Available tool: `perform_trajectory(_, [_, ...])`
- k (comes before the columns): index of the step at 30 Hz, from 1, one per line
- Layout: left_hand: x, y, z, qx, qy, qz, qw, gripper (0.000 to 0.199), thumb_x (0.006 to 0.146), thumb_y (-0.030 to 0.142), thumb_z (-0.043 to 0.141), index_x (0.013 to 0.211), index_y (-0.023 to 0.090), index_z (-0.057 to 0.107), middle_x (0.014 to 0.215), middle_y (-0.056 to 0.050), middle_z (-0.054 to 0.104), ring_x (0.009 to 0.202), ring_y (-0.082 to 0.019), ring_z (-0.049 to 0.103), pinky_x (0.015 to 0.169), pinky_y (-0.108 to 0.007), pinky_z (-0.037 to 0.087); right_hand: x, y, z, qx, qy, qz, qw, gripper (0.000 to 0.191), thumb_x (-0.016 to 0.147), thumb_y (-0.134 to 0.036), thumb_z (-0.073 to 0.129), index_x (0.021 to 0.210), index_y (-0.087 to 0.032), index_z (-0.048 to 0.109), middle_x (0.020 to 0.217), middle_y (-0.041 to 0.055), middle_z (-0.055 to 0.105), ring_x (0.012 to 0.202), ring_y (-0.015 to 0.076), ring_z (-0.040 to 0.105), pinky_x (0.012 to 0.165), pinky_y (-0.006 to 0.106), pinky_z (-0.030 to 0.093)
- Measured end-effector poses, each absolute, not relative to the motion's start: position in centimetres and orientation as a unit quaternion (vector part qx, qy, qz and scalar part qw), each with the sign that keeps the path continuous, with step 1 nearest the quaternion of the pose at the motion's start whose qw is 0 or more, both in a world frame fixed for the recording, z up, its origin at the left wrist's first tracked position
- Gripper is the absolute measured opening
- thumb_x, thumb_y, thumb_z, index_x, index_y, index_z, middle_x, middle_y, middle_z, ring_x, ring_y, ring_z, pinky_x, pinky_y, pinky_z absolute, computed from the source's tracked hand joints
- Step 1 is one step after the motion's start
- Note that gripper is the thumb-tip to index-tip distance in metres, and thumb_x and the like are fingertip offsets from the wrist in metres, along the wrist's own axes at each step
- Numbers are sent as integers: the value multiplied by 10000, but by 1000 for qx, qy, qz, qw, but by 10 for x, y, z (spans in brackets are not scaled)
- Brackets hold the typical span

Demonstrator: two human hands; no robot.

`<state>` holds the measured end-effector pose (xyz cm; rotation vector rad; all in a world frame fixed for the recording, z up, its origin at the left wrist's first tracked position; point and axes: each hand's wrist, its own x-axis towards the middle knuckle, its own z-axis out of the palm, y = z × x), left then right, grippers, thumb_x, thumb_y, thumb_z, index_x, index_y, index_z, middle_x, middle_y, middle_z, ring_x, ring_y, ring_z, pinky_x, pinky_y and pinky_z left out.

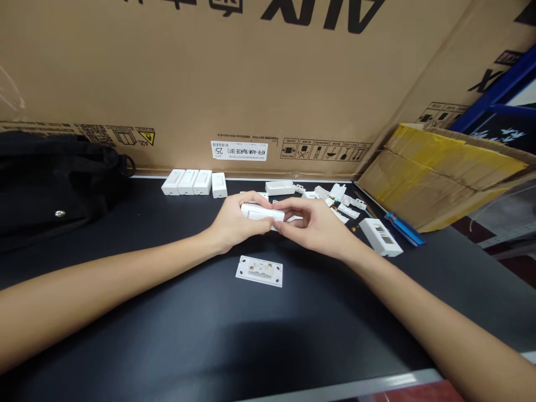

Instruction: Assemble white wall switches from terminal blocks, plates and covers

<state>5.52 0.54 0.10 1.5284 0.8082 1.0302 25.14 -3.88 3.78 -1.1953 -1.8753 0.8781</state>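
Both hands hold a white plastic switch cover (262,212) just above the black table. My left hand (234,220) grips its left end, with the thumb along the near side and the fingers over the top. My right hand (310,223) pinches the right end between thumb and fingertips. The cover's underside is hidden. Below the hands, a white base plate (259,271) with a small terminal block and brass-coloured screws lies flat on the table. Behind the hands, partly covered by them, are loose white plastic parts (348,211).
Several white switch boxes (188,182) stand in a row at the back left. A white box (280,187) lies behind the hands. To the right are a white housing with openings (380,237), a blue-handled tool (405,229) and a taped carton (435,173). A black bag (54,184) sits left.
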Motion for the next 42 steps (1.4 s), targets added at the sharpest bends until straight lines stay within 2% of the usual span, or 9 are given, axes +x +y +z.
perform_trajectory(10, [56,6,4,647,344,404,547,346,554,191,790,888,155,708,765,20,643,651,-102,532,579,-213,421,251,-41,40,-479,-738,305,364,296,814,-283,758,1071,-138,786,982,75,802,756,168,701,652,274,595])
perform_trajectory(16, [55,9,2,643,334,402,560,308,588,206,802,872,156,696,742,10,653,646,-123,578,575,-230,454,250,-44,38,-492,-731,307,359,294,818,-333,754,1039,-142,778,857,63,771,634,145,645,573,275,559])
perform_trajectory(24, [54,9,1,662,321,395,550,325,574,168,805,878,161,691,735,18,654,612,-110,566,552,-216,434,250,-43,41,-484,-720,334,368,245,762,-252,739,989,-168,782,810,37,752,646,148,641,589,278,549])
perform_trajectory(32, [51,12,-5,667,280,369,584,409,589,144,812,983,162,706,851,-7,681,700,-136,628,620,-243,519,255,-41,41,-492,-711,331,379,260,742,-327,783,937,-155,775,702,18,693,584,134,589,530,269,499])
perform_trajectory(34, [51,13,-6,659,277,366,596,421,591,148,829,995,159,710,870,-15,692,723,-144,644,637,-250,533,255,-41,41,-493,-713,329,374,254,730,-311,781,932,-157,775,706,21,701,577,138,597,529,274,507])
perform_trajectory(39, [50,14,-7,652,266,373,605,423,610,169,864,1008,157,719,948,-35,713,789,-162,676,701,-277,565,258,-40,41,-466,-726,340,375,205,723,-243,751,916,-179,776,873,57,774,696,176,688,662,312,587])
perform_trajectory(42, [50,14,-7,661,266,370,596,429,614,156,849,1022,159,718,936,-32,718,788,-170,686,696,-278,565,257,-40,40,-479,-722,333,372,240,719,-276,775,931,-165,772,828,61,761,656,176,672,614,311,569])
